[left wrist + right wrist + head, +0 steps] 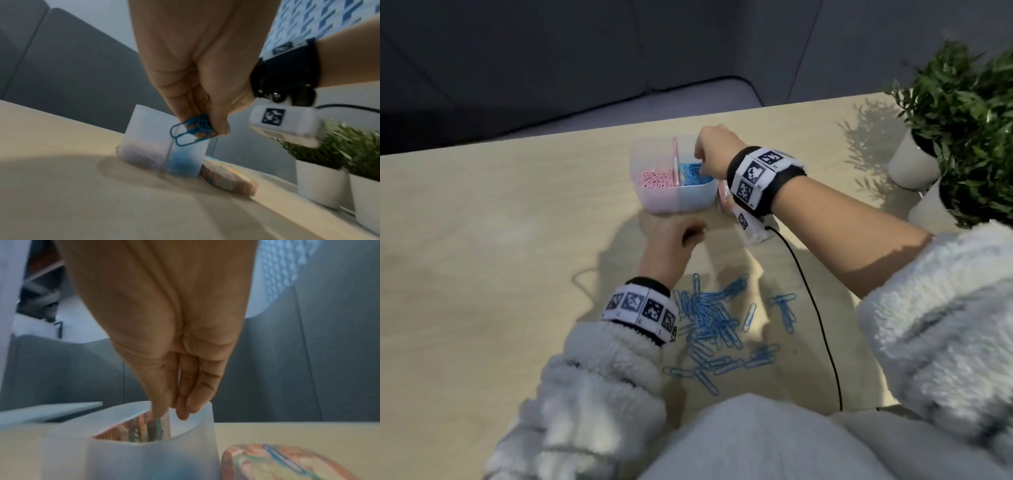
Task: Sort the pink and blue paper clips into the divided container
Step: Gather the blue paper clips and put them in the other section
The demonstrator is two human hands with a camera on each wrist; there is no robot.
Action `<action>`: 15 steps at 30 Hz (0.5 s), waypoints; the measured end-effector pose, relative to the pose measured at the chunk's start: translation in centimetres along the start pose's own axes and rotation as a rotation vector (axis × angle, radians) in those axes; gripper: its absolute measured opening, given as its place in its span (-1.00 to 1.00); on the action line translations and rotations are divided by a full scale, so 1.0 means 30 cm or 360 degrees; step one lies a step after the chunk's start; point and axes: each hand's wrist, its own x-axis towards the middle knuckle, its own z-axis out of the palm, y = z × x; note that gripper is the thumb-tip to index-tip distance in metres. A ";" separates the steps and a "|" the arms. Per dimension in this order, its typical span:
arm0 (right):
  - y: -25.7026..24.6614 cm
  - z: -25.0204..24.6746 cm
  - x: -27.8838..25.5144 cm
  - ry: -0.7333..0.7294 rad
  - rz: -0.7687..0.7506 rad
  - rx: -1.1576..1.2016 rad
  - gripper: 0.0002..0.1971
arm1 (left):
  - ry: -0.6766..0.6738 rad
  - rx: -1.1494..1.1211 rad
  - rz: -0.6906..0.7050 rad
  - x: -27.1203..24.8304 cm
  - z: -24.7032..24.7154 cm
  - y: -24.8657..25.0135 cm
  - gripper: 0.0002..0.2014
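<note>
- Left hand (pixel 197 68): thumb and fingertips (pixel 221 128) pinched on a small bunch of blue clips (pixel 194 129), one loop hanging loose below the pinch. It is held just near of the container, above the table.
- Right hand (pixel 714 150): fingers pointing down, close together, tips dipped inside the far rim of the blue compartment. Whether they have hold of anything cannot be told.
- Divided container (pixel 674 202): pink clips (pixel 655 178) in the left half, blue in the right, a patterned card divider (pixel 675 161) between.
- Loose blue pile (pixel 709 318) lies nearer on the table (pixel 482 222), not yet sorted.
- Risks, as I judge: the dangling clip could slip off in transit; tangled clips may drop left of the divider; both hands crowding one compartment could knock the light container.
- Potted plants (pixel 962 137) stand far right.
</note>
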 end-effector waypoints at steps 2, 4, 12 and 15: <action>0.030 -0.011 -0.004 0.0097 0.0066 0.0318 -0.74 | 0.0088 -0.0078 -0.0036 0.068 -0.031 0.025 -0.81; 0.073 -0.029 -0.046 0.0284 0.0140 0.0588 -0.71 | 0.0172 -0.0147 -0.0048 0.158 -0.050 0.043 -0.80; 0.277 0.095 -0.422 0.0179 0.0362 0.0803 -0.74 | 0.0083 0.0114 -0.0146 0.419 -0.028 0.056 -0.81; 0.331 0.157 -0.550 0.0039 0.0445 0.0691 -0.80 | -0.0101 0.0381 -0.0095 0.411 0.004 0.057 -0.74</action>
